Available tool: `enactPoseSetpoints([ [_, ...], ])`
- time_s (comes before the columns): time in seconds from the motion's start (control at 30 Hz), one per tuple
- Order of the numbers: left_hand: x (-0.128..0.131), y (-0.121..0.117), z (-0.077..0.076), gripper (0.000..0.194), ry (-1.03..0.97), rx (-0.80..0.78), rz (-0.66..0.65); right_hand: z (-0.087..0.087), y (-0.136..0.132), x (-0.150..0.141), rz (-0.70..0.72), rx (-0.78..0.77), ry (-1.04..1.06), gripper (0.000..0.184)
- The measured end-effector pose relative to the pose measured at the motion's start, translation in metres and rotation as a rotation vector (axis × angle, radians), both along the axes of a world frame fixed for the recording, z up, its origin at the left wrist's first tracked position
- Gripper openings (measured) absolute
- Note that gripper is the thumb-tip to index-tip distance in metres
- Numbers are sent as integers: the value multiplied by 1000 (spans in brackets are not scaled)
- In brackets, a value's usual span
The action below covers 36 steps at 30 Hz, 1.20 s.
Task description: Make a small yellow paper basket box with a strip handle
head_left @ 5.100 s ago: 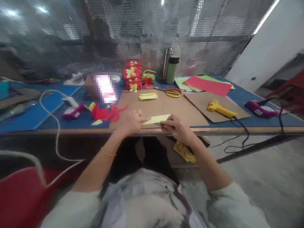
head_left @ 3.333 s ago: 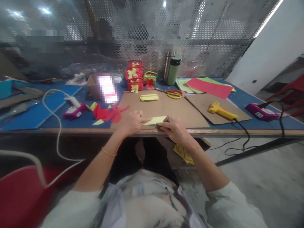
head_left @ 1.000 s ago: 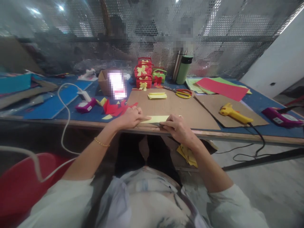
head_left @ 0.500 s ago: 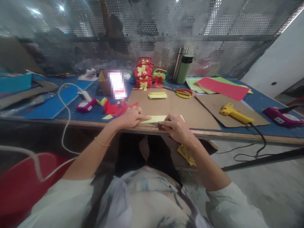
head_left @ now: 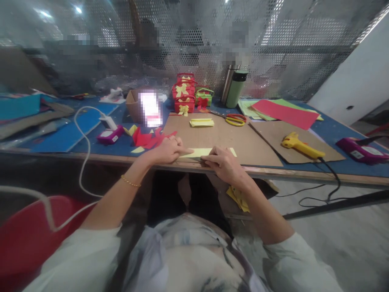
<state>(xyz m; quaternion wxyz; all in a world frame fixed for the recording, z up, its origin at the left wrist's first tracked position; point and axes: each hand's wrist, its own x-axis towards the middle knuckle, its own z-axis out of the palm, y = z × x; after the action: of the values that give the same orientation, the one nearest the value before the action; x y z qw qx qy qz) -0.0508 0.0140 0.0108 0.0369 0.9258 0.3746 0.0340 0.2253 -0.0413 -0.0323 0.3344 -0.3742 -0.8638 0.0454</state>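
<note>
A yellow paper strip [head_left: 203, 152] lies flat on a brown cardboard sheet [head_left: 219, 136] at the table's near edge, its long axis running left to right. The left hand [head_left: 165, 150] presses a pointing finger on its left end; the right hand [head_left: 223, 164] pinches its near edge. Beyond lie folded yellow paper [head_left: 201, 122], scissors [head_left: 234, 119], red scraps [head_left: 148, 138] and a yellow glue gun [head_left: 299, 146]

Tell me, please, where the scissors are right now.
In the head view, the scissors lie on the far right corner of the cardboard sheet, in front of the green flask and left of the red paper.
</note>
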Motion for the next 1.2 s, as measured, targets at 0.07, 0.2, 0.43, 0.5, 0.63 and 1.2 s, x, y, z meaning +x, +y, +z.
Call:
enactPoseSetpoints([
  [0.07,0,0,0,58,-4,3,0,0,-1,1,3,-9,-2,27],
  [0.2,1,-1,0,58,-21,-3,15,-1,-1,1,-5,-8,22,26],
  [0.43,1,-1,-2,61,-41,-14,6,-2,4,-4,7,-29,15,26],
  [0.5,1,0,-3,63,-34,-13,15,-1,4,-4,10,-28,8,26],
  [0.63,2,0,-3,63,-20,-15,22,0,1,-1,17,-26,5,27],
  [1.2,4,0,-4,65,19,-6,28,-3,3,-4,46,-37,50,27],
])
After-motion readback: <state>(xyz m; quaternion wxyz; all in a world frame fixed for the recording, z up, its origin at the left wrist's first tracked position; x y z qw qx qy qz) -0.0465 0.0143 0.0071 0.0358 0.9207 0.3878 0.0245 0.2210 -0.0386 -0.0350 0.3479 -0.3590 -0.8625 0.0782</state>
